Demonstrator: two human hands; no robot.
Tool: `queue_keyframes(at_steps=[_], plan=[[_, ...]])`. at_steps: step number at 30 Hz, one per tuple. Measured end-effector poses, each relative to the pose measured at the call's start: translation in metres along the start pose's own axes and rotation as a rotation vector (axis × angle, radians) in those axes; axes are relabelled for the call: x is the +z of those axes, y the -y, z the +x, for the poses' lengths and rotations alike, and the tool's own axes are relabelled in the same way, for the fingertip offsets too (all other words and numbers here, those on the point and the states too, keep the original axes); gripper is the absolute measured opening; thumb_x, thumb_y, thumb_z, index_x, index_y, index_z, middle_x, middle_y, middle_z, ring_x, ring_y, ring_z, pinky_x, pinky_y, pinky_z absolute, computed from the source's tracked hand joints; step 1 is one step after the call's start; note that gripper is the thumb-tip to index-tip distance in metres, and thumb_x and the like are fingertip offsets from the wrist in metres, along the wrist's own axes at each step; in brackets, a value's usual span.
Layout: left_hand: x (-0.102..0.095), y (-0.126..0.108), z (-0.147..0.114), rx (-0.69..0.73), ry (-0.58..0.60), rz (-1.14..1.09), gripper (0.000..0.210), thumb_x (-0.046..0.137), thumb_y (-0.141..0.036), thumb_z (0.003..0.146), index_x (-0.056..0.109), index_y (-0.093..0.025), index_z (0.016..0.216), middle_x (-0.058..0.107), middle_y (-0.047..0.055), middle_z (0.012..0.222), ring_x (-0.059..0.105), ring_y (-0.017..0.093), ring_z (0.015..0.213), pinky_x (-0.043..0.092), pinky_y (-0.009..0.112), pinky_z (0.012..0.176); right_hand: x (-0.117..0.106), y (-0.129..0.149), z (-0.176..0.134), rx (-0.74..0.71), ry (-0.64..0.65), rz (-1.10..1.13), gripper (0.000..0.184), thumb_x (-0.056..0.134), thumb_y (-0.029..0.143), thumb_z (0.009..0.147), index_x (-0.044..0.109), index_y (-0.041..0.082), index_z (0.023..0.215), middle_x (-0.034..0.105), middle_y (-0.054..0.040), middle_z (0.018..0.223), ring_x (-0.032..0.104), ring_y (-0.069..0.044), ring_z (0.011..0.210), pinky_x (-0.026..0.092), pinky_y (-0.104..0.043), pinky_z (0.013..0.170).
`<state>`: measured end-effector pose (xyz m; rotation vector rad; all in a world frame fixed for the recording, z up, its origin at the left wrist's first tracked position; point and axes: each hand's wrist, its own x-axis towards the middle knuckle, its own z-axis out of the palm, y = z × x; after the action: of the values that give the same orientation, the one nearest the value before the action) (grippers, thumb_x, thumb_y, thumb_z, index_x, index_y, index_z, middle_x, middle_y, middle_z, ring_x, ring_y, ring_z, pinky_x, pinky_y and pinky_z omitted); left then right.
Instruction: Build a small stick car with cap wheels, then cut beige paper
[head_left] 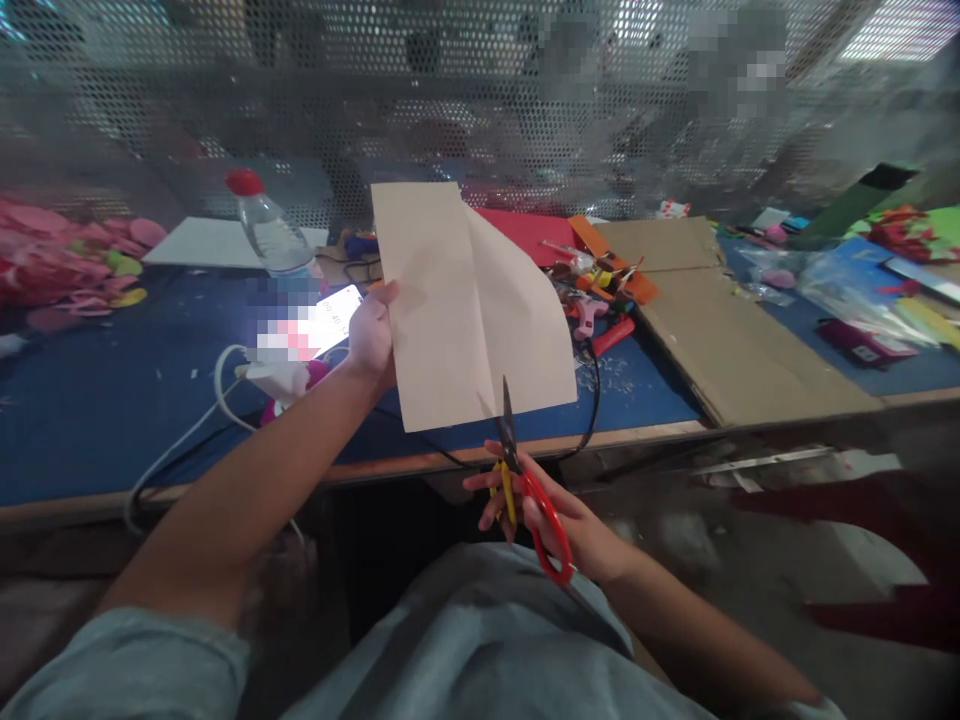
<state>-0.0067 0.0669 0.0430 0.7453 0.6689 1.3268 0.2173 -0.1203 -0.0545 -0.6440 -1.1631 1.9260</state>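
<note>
A cream sheet of paper with a crease down its middle is held up over the table's front edge. Its right side is rounded and its left side straight. My left hand grips the sheet at its left edge, fingers hidden behind it. Below, my right hand is closed around scissors with red handles. Their dark blades point upward at the sheet's bottom edge near the crease, slightly apart. A yellow-handled tool, its kind unclear, also sits among the right fingers.
On the blue tabletop, a lit phone, a white cable and a red-capped bottle stand left. A pink glue gun lies among tools behind the sheet. Flattened cardboard lies right, pink cut pieces far left. Perforated metal rises behind.
</note>
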Motion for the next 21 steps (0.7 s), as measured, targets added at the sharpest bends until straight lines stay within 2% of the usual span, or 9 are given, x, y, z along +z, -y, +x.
queue_keyframes(at_steps=[4, 8, 10, 12, 14, 16, 17, 21], plan=[[-0.001, 0.002, -0.001, 0.000, 0.027, -0.017, 0.047, 0.045, -0.036, 0.099, 0.068, -0.014, 0.133, 0.080, 0.012, 0.122, 0.061, 0.040, 0.143, 0.057, 0.057, 0.113, 0.001, -0.003, 0.004, -0.076, -0.015, 0.024, 0.063, 0.063, 0.060, 0.103, 0.045, 0.035, 0.158, 0.066, -0.0147, 0.142, 0.070, -0.023, 0.103, 0.048, -0.034, 0.077], [-0.004, 0.000, -0.003, -0.048, 0.119, -0.043, 0.047, 0.045, -0.040, 0.100, 0.070, -0.012, 0.128, 0.081, 0.014, 0.118, 0.064, 0.042, 0.139, 0.057, 0.059, 0.112, 0.000, -0.007, 0.005, -0.078, -0.002, 0.037, 0.063, 0.061, 0.064, 0.102, 0.045, 0.035, 0.157, 0.067, -0.0129, 0.139, 0.069, -0.024, 0.106, 0.047, -0.040, 0.089], [-0.006, -0.001, -0.006, -0.101, 0.124, -0.030, 0.045, 0.047, -0.038, 0.098, 0.071, -0.011, 0.125, 0.082, 0.014, 0.112, 0.067, 0.040, 0.136, 0.058, 0.057, 0.110, 0.000, -0.009, 0.005, -0.070, -0.007, 0.039, 0.066, 0.061, 0.069, 0.100, 0.045, 0.035, 0.155, 0.067, -0.0127, 0.137, 0.068, -0.025, 0.105, 0.047, -0.044, 0.094], [-0.008, -0.002, -0.008, -0.147, 0.080, 0.018, 0.042, 0.047, -0.030, 0.095, 0.071, -0.010, 0.123, 0.082, 0.013, 0.104, 0.073, 0.037, 0.126, 0.061, 0.052, 0.106, 0.001, -0.011, 0.006, -0.071, -0.009, 0.032, 0.067, 0.060, 0.071, 0.100, 0.045, 0.035, 0.154, 0.067, -0.0127, 0.138, 0.068, -0.025, 0.103, 0.047, -0.045, 0.095], [-0.009, -0.002, -0.010, -0.210, 0.038, 0.097, 0.043, 0.048, -0.021, 0.088, 0.072, -0.008, 0.122, 0.082, 0.012, 0.097, 0.079, 0.032, 0.108, 0.065, 0.047, 0.097, 0.001, -0.012, 0.007, -0.073, -0.005, 0.017, 0.068, 0.058, 0.072, 0.100, 0.043, 0.035, 0.156, 0.065, -0.0136, 0.140, 0.068, -0.024, 0.103, 0.047, -0.044, 0.093], [-0.007, 0.000, -0.012, -0.268, 0.036, 0.153, 0.048, 0.047, -0.016, 0.082, 0.072, -0.007, 0.122, 0.083, 0.012, 0.097, 0.081, 0.029, 0.092, 0.066, 0.044, 0.088, 0.002, -0.012, 0.009, -0.084, -0.004, 0.005, 0.069, 0.056, 0.072, 0.101, 0.042, 0.034, 0.158, 0.064, -0.0145, 0.142, 0.068, -0.024, 0.101, 0.047, -0.042, 0.090], [-0.006, 0.001, -0.012, -0.276, 0.043, 0.160, 0.052, 0.045, -0.015, 0.080, 0.072, -0.007, 0.123, 0.083, 0.012, 0.099, 0.080, 0.028, 0.091, 0.067, 0.043, 0.087, 0.003, -0.013, 0.009, -0.093, -0.005, 0.003, 0.069, 0.055, 0.072, 0.102, 0.041, 0.034, 0.158, 0.063, -0.0146, 0.143, 0.068, -0.023, 0.100, 0.047, -0.042, 0.089], [0.002, 0.003, -0.011, -0.193, 0.012, 0.109, 0.055, 0.041, -0.017, 0.079, 0.074, -0.011, 0.122, 0.083, 0.011, 0.106, 0.077, 0.032, 0.113, 0.066, 0.047, 0.095, 0.006, -0.013, 0.010, -0.130, 0.011, 0.033, 0.069, 0.051, 0.070, 0.104, 0.037, 0.034, 0.161, 0.064, -0.0133, 0.137, 0.066, -0.022, 0.093, 0.047, -0.042, 0.088]])
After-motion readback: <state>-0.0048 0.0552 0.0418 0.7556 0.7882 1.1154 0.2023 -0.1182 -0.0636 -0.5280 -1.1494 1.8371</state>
